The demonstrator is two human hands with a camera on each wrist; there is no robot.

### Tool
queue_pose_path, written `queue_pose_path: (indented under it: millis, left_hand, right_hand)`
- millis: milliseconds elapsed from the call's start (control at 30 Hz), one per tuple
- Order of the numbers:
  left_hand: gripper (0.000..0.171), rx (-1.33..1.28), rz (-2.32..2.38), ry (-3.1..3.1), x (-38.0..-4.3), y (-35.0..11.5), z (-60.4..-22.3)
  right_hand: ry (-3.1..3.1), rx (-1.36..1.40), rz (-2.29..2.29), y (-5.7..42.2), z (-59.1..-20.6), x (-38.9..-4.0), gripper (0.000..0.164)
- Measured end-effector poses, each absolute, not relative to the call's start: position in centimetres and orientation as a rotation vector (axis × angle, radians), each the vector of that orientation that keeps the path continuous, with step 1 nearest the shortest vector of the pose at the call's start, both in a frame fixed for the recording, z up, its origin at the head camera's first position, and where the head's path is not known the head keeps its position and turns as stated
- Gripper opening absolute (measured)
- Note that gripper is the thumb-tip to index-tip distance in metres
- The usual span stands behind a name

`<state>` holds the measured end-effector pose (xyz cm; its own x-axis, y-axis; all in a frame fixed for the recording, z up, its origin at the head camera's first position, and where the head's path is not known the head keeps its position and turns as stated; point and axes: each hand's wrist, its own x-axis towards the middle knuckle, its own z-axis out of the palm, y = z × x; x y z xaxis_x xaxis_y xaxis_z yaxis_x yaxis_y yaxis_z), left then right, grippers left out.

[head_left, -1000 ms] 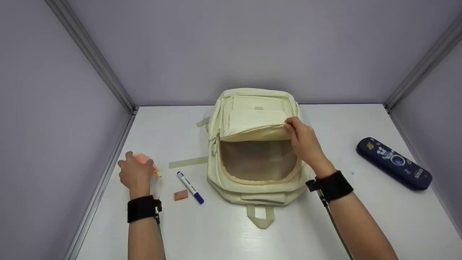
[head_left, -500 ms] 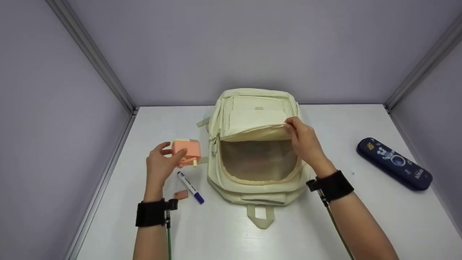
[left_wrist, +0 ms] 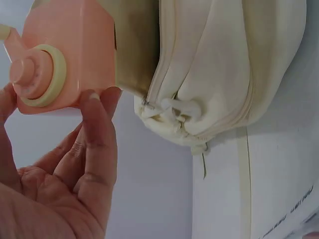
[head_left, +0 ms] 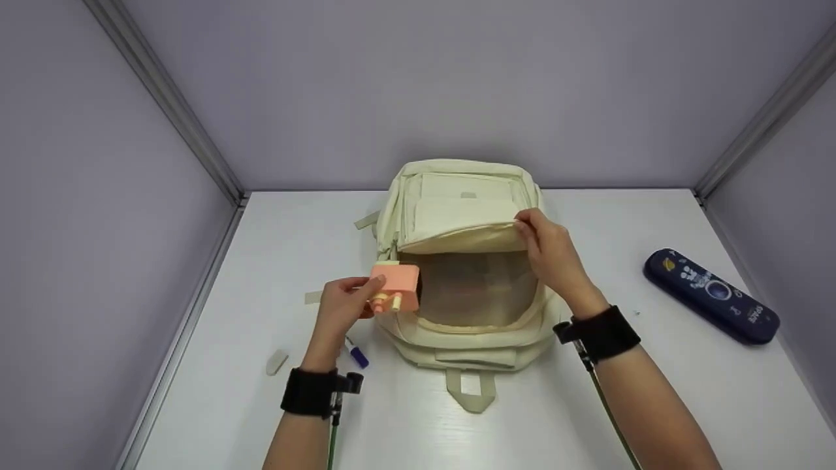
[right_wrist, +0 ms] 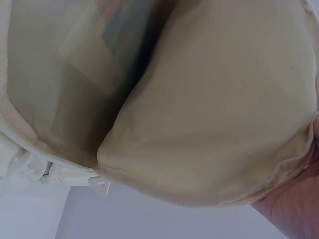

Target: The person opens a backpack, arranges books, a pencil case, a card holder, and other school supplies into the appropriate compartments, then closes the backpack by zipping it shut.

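Observation:
My left hand (head_left: 339,307) pinches a pink crank pencil sharpener (head_left: 400,277) with a pale yellow handle. It is held over the left rim of the cream backpack's (head_left: 405,343) open pocket. The left wrist view shows thumb and fingertips on the lower part of the sharpener (left_wrist: 97,55), its round dial facing the thumb side. With thumb and fingers, my right hand (head_left: 555,261) holds up the right corner of the unzipped front flap (head_left: 457,243). In the right wrist view the flap's lining (right_wrist: 224,114) fills much of the picture, and blurred coloured shapes show inside.
A marker (head_left: 357,356) with a purple cap lies left of the backpack, partly covered by my left hand. Further left is a whitish eraser (head_left: 277,362). A dark blue space-print pencil case (head_left: 712,296) lies at the right. Grey walls enclose the white table (head_left: 418,431).
My left hand has lifted the sharpener from the table's left side and carried it right to the pocket opening. The whitish eraser has come into view. My right hand stays on the flap.

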<state>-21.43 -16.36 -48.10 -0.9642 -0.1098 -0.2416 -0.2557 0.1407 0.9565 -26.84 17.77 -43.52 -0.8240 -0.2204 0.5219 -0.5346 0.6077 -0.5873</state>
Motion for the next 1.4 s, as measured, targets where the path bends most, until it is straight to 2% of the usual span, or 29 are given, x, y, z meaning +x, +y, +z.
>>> queue_pose_path:
  millis: [367, 467, 700, 933, 1133, 1400]
  left_hand:
    - [0.062, -0.138, 1.802, 2.38, -22.3, -11.2, -49.4]
    - [0.066, -0.156, 1.709, 2.499, -23.0, -10.3, -49.7]
    - [0.06, -0.206, 1.622, 2.632, -24.4, -8.3, -50.5]
    - [0.076, -0.259, 1.831, 2.45, -24.8, -6.9, -51.6]
    - [0.058, -0.252, 1.96, 2.224, -24.5, -6.5, -51.8]
    - [0.039, -0.254, 2.086, 1.984, -24.2, -5.8, -51.5]
  right_hand:
    - [-2.396, 0.605, 1.077, 17.5, -43.1, -27.1, 0.014]
    - [-2.4, 0.609, 1.085, 17.4, -43.1, -27.1, 0.014]
    - [-2.39, 0.606, 1.073, 17.4, -42.8, -27.1, 0.014]
    - [-2.378, 0.612, 1.076, 17.2, -42.8, -27.1, 0.014]
    - [-2.385, 0.583, 1.103, 17.3, -42.6, -27.4, 0.015]
    - [-2.472, 0.393, 1.228, 17.8, -41.8, -29.9, 0.02]
